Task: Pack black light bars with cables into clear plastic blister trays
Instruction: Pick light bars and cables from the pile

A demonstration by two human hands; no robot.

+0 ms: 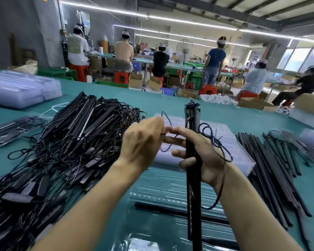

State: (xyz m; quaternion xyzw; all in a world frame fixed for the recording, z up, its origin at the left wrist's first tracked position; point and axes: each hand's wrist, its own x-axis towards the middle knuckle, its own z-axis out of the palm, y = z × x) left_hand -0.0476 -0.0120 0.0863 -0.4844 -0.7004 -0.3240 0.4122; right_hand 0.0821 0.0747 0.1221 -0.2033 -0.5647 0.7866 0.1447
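Our right hand (203,156) grips a black light bar (192,115) upright above the counter (152,102). Our left hand (141,142) pinches its thin cable (168,121)

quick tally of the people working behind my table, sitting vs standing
seated workers: 5
standing worker: 1
total: 6
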